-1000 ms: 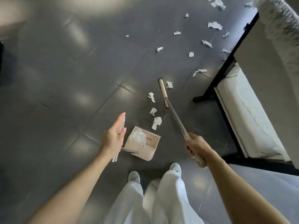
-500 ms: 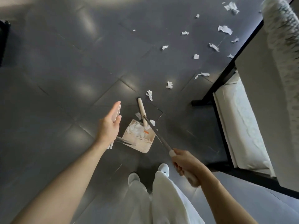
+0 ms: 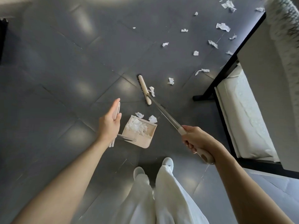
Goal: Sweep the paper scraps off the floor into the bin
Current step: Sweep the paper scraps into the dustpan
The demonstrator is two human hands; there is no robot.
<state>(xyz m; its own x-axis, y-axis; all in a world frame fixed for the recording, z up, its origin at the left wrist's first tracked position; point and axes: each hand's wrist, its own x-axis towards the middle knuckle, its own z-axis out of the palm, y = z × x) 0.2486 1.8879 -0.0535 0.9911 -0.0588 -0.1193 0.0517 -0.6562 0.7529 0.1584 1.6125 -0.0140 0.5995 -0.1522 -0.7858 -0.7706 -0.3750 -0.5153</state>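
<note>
One wide-angle view, worn on the head, looks steeply down at the floor (image 3: 64, 65). The dustpan (image 3: 145, 139) sits near mid-frame, fairly close; the person's shoes (image 3: 168, 162) lie below it, nearer the camera.

Black-framed furniture (image 3: 214, 80) at the right, white trousers (image 3: 163, 201) and white shoes (image 3: 138, 171) at the bottom.
Frame bar slanting from the upper right down to a short foot; inside the frame a white padded cushion (image 3: 246, 113), partly under a pale grey flat panel (image 3: 271, 94). Shaggy grey-white textile (image 3: 284, 18) draped over the top right corner, above the panel. Trousers in the lower middle, shoe toes poking out just ahead of the hems. Dark object (image 3: 2, 39) cut off by the left edge, too little shown to name.
</note>
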